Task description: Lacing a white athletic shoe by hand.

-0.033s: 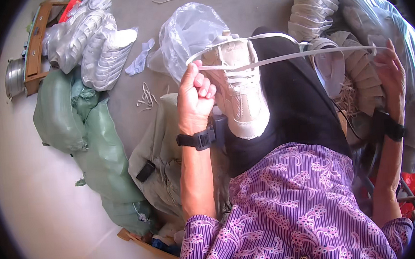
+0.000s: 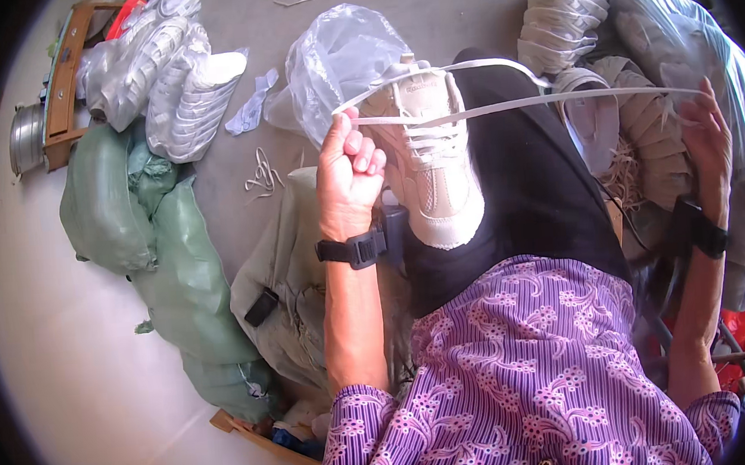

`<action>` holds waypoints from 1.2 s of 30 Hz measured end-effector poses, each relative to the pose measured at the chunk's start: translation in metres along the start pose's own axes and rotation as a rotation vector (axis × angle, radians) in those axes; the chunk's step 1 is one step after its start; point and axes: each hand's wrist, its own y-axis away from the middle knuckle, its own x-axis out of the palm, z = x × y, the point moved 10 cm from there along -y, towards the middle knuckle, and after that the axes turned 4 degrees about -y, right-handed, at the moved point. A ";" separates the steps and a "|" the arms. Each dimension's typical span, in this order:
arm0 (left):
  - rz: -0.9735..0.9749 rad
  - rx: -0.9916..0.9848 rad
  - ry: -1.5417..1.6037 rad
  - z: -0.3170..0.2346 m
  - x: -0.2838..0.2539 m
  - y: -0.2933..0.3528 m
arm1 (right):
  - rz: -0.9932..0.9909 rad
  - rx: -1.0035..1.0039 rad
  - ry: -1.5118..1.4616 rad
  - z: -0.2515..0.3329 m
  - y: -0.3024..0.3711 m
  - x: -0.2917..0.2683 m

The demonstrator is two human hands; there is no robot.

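Observation:
A cream-white lace-up shoe (image 2: 443, 184) rests on my dark-trousered lap, its toe toward me. Its laces are threaded through the lower eyelets. My left hand (image 2: 351, 169), just left of the shoe, is closed with thumb and finger pinching a flat white shoelace (image 2: 545, 99). That lace runs across the shoe's tongue and off to the right in a nearly straight line. At its far right end my right hand (image 2: 704, 136) pinches it between thumb and fingertips. Another stretch of lace loops behind the tongue and hangs over my knee.
Stacked pale shoes (image 2: 563, 20) and a plastic-covered bundle (image 2: 679, 38) stand at right. A clear plastic bag (image 2: 342, 49) lies beyond the shoe. Green sacks (image 2: 185, 263), wrapped white shoes (image 2: 186, 99) and a wooden drawer unit (image 2: 68, 72) fill the left. Loose laces (image 2: 262, 175) lie on the floor.
My right fingertips have shifted very slightly right and toward me with the lace end. The shoe and my left hand look practically the same.

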 end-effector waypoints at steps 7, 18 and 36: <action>0.068 0.136 0.336 -0.053 -0.019 0.009 | 0.312 0.330 -0.614 0.137 -0.065 -0.175; -0.279 0.501 0.259 -0.201 -0.185 0.127 | 0.254 -0.115 0.505 0.051 0.017 -0.033; -0.996 0.699 0.139 -0.237 -0.261 0.254 | 1.331 -0.944 1.456 -0.181 0.166 0.240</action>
